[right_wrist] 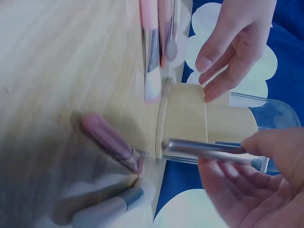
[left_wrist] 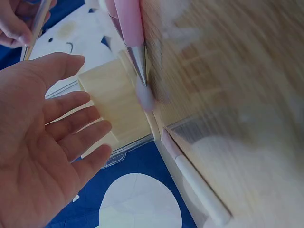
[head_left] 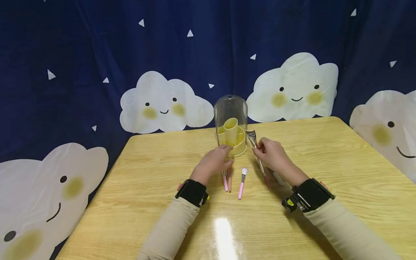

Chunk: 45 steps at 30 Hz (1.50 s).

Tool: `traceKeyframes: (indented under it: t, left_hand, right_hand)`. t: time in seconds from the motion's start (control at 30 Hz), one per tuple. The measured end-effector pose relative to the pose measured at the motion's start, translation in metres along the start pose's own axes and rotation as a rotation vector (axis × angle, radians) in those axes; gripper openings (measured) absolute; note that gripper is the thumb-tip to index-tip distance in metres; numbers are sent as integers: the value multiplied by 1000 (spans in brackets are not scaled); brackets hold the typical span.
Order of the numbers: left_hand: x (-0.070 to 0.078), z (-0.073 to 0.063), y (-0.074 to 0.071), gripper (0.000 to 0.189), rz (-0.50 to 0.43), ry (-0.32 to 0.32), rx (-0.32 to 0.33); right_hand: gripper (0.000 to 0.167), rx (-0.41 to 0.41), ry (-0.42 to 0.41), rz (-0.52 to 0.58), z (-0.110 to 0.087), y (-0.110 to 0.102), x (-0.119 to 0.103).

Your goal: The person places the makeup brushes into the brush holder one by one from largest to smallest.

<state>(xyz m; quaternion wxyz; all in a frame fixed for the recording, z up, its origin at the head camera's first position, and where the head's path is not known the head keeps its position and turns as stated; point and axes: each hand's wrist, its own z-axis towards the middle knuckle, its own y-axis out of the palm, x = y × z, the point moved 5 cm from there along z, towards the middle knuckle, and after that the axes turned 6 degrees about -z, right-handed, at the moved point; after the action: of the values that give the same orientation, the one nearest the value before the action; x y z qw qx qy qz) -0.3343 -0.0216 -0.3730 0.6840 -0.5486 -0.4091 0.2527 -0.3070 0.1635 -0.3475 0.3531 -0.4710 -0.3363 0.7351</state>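
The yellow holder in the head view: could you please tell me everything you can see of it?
The yellow holder looks like plastic and stands upright near the far edge of the table. A tall round tube rises among lower, divided compartments. A clear, dome-topped cover rises behind it; whether it encloses the front is unclear. The left hand is close to its rim; contact cannot be told.

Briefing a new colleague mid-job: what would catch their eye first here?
Probably the smiling white clouds on the dark blue backdrop, behind the table. Next, the yellow holder with its clear domed cover near the table's far edge, and the brush pinched in the right hand beside it.
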Motion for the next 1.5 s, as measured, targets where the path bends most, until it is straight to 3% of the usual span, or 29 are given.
traceKeyframes:
  t: [0.3, 0.6, 0.87, 1.27, 1.5]
  left_hand:
    - [6, 1, 1, 51, -17, -46, 5]
    - [9, 1, -1, 53, -65, -118, -16]
    - [14, 1, 1, 51, -56, -109, 22]
    - [22, 0, 3, 52, 128, -87, 86]
    - [26, 0, 6, 53, 146, -101, 77]
  right_hand:
    - [15, 131, -83, 87, 18, -9, -3]
    - [17, 137, -132, 129, 39, -17, -24]
    - [16, 185, -131, 141, 55, -30, -39]
    - [17, 247, -162, 174, 83, -40, -49]
    - [22, 272, -125, 212, 95, -47, -49]
